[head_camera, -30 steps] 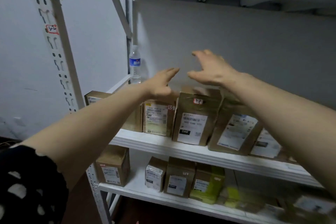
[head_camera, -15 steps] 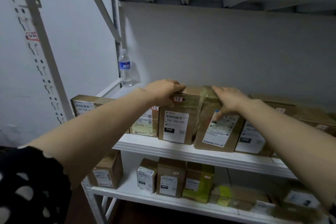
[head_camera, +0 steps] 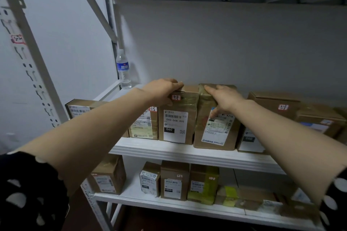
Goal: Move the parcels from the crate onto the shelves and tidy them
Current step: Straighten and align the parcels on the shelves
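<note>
A row of brown cardboard parcels stands upright on the white middle shelf (head_camera: 187,153). My left hand (head_camera: 163,90) curls over the top left corner of the parcel marked 060 (head_camera: 176,125). Right beside it, my right hand (head_camera: 223,97) grips the top of a slightly tilted parcel with a white label (head_camera: 216,133), fingers across its top and thumb on its front. The two parcels touch side by side. More parcels stand to the left (head_camera: 143,124) and to the right (head_camera: 272,103). No crate is in view.
A water bottle (head_camera: 124,69) stands at the shelf's back left corner. The lower shelf (head_camera: 169,206) holds several more parcels, some with yellow-green tape. A perforated upright post (head_camera: 28,52) rises at left. Another shelf board runs overhead.
Both hands came down from the air above the row onto the tops of two neighbouring parcels and have stayed there. The right parcel now stands closer to upright.
</note>
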A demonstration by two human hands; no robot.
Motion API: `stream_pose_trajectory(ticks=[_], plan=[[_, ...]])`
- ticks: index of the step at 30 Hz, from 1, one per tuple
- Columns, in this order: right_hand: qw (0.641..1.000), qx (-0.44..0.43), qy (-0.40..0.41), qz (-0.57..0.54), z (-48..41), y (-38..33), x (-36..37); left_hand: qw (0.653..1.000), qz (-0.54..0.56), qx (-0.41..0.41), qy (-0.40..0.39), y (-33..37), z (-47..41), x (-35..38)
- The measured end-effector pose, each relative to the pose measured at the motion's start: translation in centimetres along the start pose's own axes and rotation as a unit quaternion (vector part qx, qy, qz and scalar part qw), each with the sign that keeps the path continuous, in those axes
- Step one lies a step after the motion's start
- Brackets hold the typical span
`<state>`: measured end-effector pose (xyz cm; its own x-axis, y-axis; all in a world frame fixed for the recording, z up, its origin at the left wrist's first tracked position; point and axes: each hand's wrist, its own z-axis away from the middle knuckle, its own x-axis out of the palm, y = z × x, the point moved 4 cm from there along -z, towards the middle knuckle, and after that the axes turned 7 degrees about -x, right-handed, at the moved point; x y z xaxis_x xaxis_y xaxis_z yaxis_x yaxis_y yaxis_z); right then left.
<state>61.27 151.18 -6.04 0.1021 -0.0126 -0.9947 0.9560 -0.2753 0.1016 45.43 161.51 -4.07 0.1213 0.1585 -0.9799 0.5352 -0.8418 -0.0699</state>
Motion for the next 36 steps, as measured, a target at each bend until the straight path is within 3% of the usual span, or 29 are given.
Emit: stream_pose_trajectory(ticks=[17, 21, 25, 29, 36], plan=[[1.000, 0.015, 0.021, -0.004, 0.9, -0.6, -0.3, 0.999, -0.028, -0.016, -0.029, 0.5, 0.1, 0.0], [0.999, 0.005, 0.043, -0.024, 2.5, 0.5, -2.1, 0.999, -0.036, 0.022, 0.020, 2.6, -0.2, -1.1], [0.994, 0.029, 0.096, -0.050, 5.6, 4.7, -4.1, 0.990, -0.008, 0.093, 0.104, 7.9, -1.4, -2.9], [0.985, 0.056, 0.130, -0.097, 9.0, 10.8, -5.1, 0.987, 0.030, 0.124, 0.101, 14.1, -2.8, -2.8], [0.995, 0.062, 0.007, -0.074, 13.1, 20.9, -1.0, 0.997, 0.038, 0.069, -0.008, 23.4, -7.1, -0.6]])
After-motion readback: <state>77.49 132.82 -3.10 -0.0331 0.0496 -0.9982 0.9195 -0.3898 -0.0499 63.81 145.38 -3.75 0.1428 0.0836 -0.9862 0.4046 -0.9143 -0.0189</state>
